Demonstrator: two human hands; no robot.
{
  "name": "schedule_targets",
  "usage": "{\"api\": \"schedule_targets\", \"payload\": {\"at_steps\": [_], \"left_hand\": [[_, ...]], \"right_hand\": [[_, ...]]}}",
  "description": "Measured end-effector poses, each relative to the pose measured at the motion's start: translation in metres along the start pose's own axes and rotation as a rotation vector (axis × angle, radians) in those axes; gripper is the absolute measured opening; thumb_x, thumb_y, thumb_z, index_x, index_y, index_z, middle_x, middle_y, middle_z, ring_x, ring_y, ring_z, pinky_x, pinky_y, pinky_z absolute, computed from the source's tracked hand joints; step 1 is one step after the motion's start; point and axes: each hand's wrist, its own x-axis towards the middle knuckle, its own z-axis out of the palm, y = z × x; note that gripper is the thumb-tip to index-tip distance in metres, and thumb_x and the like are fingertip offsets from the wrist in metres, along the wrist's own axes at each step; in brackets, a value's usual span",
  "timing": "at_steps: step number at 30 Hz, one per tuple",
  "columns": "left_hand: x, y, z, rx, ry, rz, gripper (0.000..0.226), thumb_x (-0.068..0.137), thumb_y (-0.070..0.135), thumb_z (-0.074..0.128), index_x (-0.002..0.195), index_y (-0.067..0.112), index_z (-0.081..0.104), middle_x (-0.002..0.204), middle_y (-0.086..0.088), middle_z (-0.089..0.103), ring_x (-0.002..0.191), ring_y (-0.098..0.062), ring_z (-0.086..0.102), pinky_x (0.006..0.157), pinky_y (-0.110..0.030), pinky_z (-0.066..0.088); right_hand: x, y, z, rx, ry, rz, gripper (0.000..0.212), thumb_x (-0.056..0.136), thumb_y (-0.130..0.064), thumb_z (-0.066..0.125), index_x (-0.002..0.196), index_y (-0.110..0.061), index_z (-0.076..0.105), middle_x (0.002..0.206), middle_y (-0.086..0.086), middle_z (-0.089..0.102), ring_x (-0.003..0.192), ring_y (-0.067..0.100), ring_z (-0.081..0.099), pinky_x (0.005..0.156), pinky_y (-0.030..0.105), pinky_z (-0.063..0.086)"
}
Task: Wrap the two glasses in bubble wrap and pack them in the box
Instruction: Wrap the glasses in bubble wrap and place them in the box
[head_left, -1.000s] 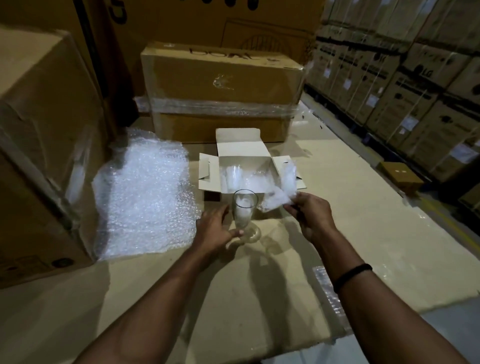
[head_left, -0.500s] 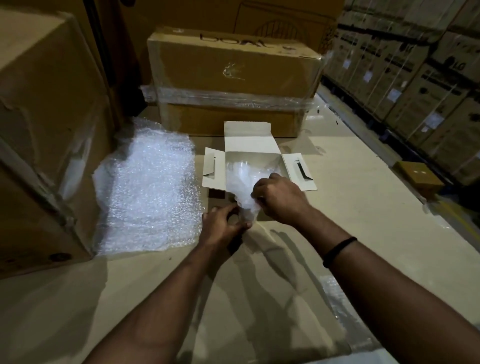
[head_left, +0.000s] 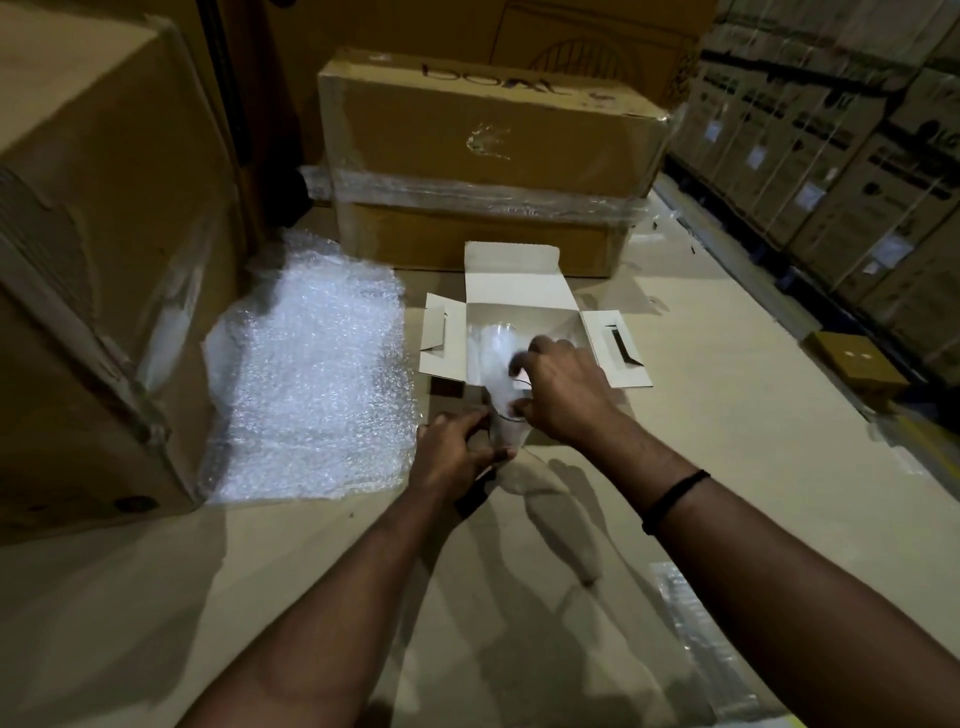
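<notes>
Plainly, the work is hemmed in. A tall carton stands close on the left and a film-bound carton behind, so little room is left on the cardboard sheet for anything that tips or rolls.

The large sheet of bubble wrap is spread flat to the left, well apart from the hands. If it is meant for the outer wrap, the glass must be carried across to it, and a slip on the way would end in a fall.

The small white box stands open just beyond the hands, its flaps splayed. What looks like the other glass is seen inside, toward the left wall, though whether it is wrapped cannot be told. A second glass lowered in carelessly could be knocked against it.

The glass being worked on is held upright just in front of the box. It is gripped low by the left hand, with the fingers curled round it. A small piece of bubble wrap is pinched by the right hand at the rim and seems to be pressed into the bowl. The thin rim could be cracked by too hard a push, or the glass wrenched from the left hand's grip. How deep the piece sits is hidden by blur.
</notes>
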Motion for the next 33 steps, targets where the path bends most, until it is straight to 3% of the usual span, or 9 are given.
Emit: {"api": "schedule_targets", "payload": {"at_steps": [2, 5, 7, 12, 17, 22, 25, 29, 33], "left_hand": [[0.0, -0.002, 0.001, -0.002, 0.0, 0.004, 0.06, 0.065, 0.066, 0.07, 0.117, 0.037, 0.064, 0.111, 0.005, 0.069, 0.106, -0.023, 0.057, 0.092, -0.042, 0.047], [-0.001, 0.001, 0.0, -0.013, 0.022, -0.015, 0.05, 0.07, 0.05, 0.078, 0.117, 0.035, 0.066, 0.109, -0.001, 0.067, 0.106, -0.026, 0.056, 0.091, -0.04, 0.047], [-0.002, 0.003, -0.001, 0.007, 0.023, -0.023, 0.052, 0.074, 0.045, 0.079, 0.123, 0.032, 0.065, 0.114, -0.004, 0.064, 0.108, -0.027, 0.052, 0.094, -0.042, 0.046], [-0.004, 0.0, 0.004, -0.074, 0.005, -0.064, 0.067, 0.061, 0.068, 0.068, 0.123, 0.043, 0.058, 0.119, -0.008, 0.06, 0.112, -0.032, 0.051, 0.093, -0.049, 0.049], [0.0, -0.001, 0.002, 0.041, -0.004, -0.012, 0.07, 0.062, 0.073, 0.062, 0.123, 0.038, 0.062, 0.112, -0.004, 0.066, 0.107, -0.027, 0.052, 0.092, -0.043, 0.047], [0.001, -0.001, 0.001, -0.005, 0.012, 0.001, 0.062, 0.062, 0.063, 0.072, 0.12, 0.041, 0.064, 0.105, -0.003, 0.068, 0.1, -0.026, 0.056, 0.092, -0.044, 0.047], [0.0, -0.001, 0.001, 0.012, 0.011, 0.012, 0.06, 0.067, 0.059, 0.074, 0.122, 0.039, 0.063, 0.107, -0.003, 0.067, 0.101, -0.026, 0.056, 0.093, -0.044, 0.047], [0.003, -0.007, 0.003, 0.028, -0.021, -0.009, 0.073, 0.061, 0.077, 0.065, 0.125, 0.043, 0.058, 0.107, 0.001, 0.062, 0.105, -0.027, 0.054, 0.092, -0.044, 0.048], [0.002, -0.003, 0.002, -0.022, 0.008, 0.005, 0.06, 0.066, 0.06, 0.076, 0.121, 0.04, 0.062, 0.105, 0.004, 0.064, 0.107, -0.027, 0.057, 0.093, -0.047, 0.048]], "right_hand": [[-0.001, -0.002, 0.001, 0.06, 0.056, -0.082, 0.052, 0.079, -0.03, 0.077, 0.125, -0.022, 0.054, 0.131, 0.005, 0.055, 0.107, 0.026, 0.052, 0.082, 0.034, 0.039], [-0.001, 0.005, 0.006, -0.038, 0.022, -0.26, 0.046, 0.084, -0.025, 0.07, 0.128, -0.026, 0.058, 0.129, -0.002, 0.06, 0.107, 0.023, 0.051, 0.079, 0.033, 0.035], [-0.003, 0.013, 0.006, -0.05, -0.025, -0.243, 0.036, 0.09, -0.026, 0.057, 0.126, -0.028, 0.061, 0.123, -0.005, 0.064, 0.106, 0.021, 0.05, 0.08, 0.035, 0.035], [-0.006, 0.013, 0.004, -0.068, -0.249, -0.163, 0.028, 0.091, -0.023, 0.04, 0.106, -0.021, 0.063, 0.109, 0.002, 0.068, 0.102, 0.024, 0.049, 0.078, 0.036, 0.032], [0.005, 0.008, -0.005, 0.002, -0.451, -0.128, 0.033, 0.093, -0.019, 0.037, 0.117, -0.02, 0.06, 0.118, 0.007, 0.063, 0.111, 0.027, 0.05, 0.081, 0.036, 0.03], [-0.006, 0.014, -0.013, 0.085, -0.146, -0.077, 0.052, 0.082, -0.008, 0.044, 0.127, -0.029, 0.06, 0.128, -0.003, 0.063, 0.112, 0.026, 0.055, 0.084, 0.034, 0.043], [-0.015, 0.007, -0.014, -0.028, -0.254, -0.118, 0.056, 0.087, -0.011, 0.046, 0.14, -0.031, 0.047, 0.14, -0.005, 0.053, 0.116, 0.024, 0.048, 0.087, 0.036, 0.038], [-0.011, 0.001, -0.003, -0.141, -0.449, -0.157, 0.062, 0.091, -0.011, 0.042, 0.147, -0.035, 0.034, 0.149, -0.008, 0.042, 0.118, 0.023, 0.039, 0.09, 0.036, 0.034], [-0.012, 0.005, -0.015, -0.081, -0.328, -0.154, 0.062, 0.088, -0.01, 0.046, 0.143, -0.037, 0.039, 0.144, -0.009, 0.048, 0.112, 0.023, 0.041, 0.081, 0.033, 0.03]]}}
